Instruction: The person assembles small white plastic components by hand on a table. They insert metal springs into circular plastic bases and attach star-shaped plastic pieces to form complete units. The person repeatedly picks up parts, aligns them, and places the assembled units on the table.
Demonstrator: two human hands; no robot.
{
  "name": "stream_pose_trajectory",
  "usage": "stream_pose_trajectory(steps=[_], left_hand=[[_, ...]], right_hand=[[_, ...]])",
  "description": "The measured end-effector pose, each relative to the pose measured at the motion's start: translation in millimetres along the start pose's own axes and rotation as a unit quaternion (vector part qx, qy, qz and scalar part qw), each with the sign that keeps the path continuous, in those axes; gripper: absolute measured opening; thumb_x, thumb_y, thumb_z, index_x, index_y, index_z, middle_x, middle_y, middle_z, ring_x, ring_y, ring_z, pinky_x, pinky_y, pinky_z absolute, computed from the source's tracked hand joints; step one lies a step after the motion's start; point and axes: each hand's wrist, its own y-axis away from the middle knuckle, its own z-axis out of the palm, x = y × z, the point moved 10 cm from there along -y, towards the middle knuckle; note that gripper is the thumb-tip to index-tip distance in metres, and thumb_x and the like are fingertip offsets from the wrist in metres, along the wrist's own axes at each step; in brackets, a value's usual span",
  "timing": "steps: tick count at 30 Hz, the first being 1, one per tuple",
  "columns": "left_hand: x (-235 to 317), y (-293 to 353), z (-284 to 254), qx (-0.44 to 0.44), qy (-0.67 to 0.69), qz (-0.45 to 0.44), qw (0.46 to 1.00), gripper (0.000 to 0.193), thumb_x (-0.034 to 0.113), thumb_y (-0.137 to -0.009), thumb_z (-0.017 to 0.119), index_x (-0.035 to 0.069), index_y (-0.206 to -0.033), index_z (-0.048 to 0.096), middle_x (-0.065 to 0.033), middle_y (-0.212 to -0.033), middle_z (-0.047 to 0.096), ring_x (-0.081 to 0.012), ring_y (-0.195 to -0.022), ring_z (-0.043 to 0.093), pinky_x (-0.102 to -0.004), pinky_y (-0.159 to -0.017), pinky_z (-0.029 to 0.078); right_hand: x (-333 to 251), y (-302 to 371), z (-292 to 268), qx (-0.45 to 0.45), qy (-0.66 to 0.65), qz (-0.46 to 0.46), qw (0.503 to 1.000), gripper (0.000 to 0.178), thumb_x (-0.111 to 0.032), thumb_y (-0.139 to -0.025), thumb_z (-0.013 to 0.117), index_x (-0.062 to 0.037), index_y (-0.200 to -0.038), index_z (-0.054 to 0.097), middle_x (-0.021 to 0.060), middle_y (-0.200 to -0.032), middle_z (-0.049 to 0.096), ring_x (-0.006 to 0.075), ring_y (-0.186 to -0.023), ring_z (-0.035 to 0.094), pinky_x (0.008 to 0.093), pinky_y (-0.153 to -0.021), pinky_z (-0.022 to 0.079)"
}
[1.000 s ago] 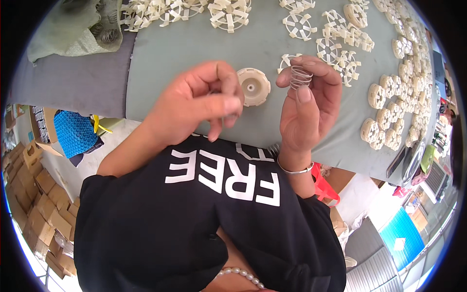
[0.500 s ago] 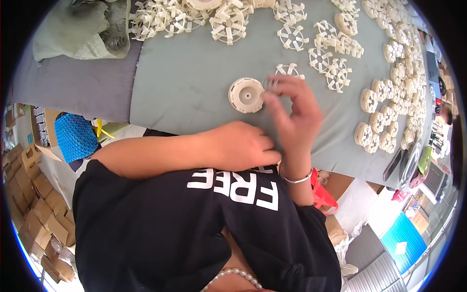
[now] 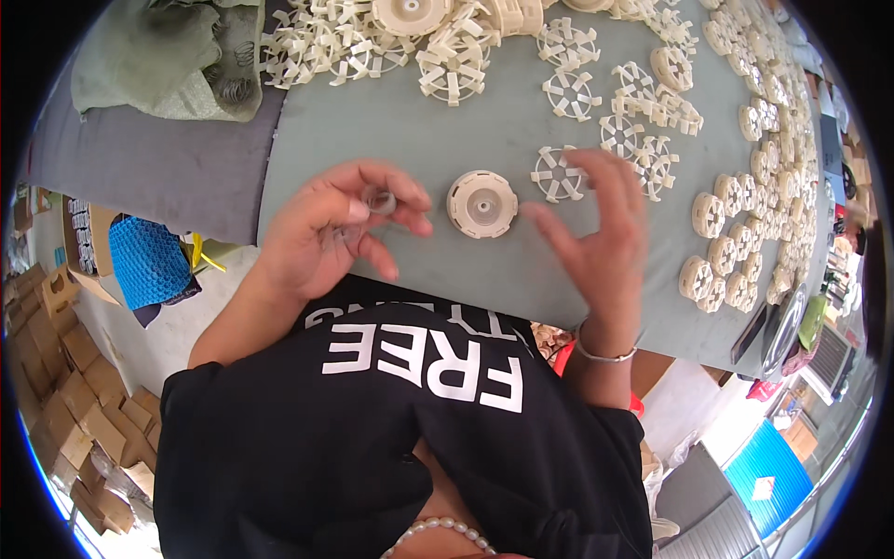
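Observation:
A cream round plastic housing (image 3: 456, 207) with a notched rim lies on the table between my hands. In its hollow, around the centre post, shows a greyish round part, perhaps a wire coil (image 3: 484, 207). Left of the housing, my left hand (image 3: 326, 228) is raised with a small grey coil spring (image 3: 379, 200) between thumb and fingers. My right hand (image 3: 605, 224), slightly smeared by motion, has its thumb and fingers spread and holds nothing I can see. Its fingertips are beside a cream spoked ring (image 3: 559, 174) on the table.
Spoked rings (image 3: 335, 56) are heaped at the far edge, with larger housings (image 3: 410, 14) among them. Many assembled round pieces (image 3: 712, 214) line the right side. A pale sack (image 3: 177, 65) holding wire coils sits far left. A phone (image 3: 750, 335) lies near the right edge.
My left hand has risen from the table's near edge and now holds a coil spring. My right hand has moved right, off the housing, and opened; the grey part now shows in the housing.

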Motion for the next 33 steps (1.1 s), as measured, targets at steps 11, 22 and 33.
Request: stream_pose_trajectory(steps=[11, 22, 33], left_hand=[[-3, -23, 50, -0.013, -0.622, 0.208, 0.755, 0.068, 0.028, -0.08, 0.09, 0.01, -0.141, 0.065, -0.0022, -0.086, 0.066, -0.0154, -0.076, 0.061, -0.0327, -0.071, 0.052], [-13, -26, 61, -0.019, -0.698, 0.263, 0.666, 0.069, 0.033, -0.082, 0.088, 0.023, -0.146, 0.065, -0.0044, -0.087, 0.065, -0.0215, -0.077, 0.064, -0.0339, -0.069, 0.052], [-7, -28, 44, 0.008, -0.534, 0.077, 0.842, 0.06, 0.023, -0.09, 0.083, 0.009, -0.145, 0.064, -0.0052, -0.084, 0.067, -0.0165, -0.072, 0.061, -0.0327, -0.072, 0.053]], right_hand=[[65, 62, 2, -0.067, -0.09, 0.243, 0.964, 0.026, -0.017, -0.096, 0.074, -0.0064, -0.12, 0.072, 0.0077, -0.102, 0.07, 0.0189, -0.066, 0.061, 0.0328, -0.065, 0.051], [32, 50, -7, -0.107, -0.086, 0.117, 0.984, 0.062, -0.007, -0.072, 0.088, -0.006, -0.131, 0.07, 0.0085, -0.117, 0.067, 0.0169, -0.078, 0.059, 0.0329, -0.071, 0.053], [-31, 19, 22, -0.121, -0.139, -0.031, 0.982, 0.063, 0.0, -0.073, 0.079, -0.0042, -0.135, 0.066, 0.0142, -0.129, 0.066, 0.0344, -0.11, 0.068, 0.0403, -0.087, 0.058]])
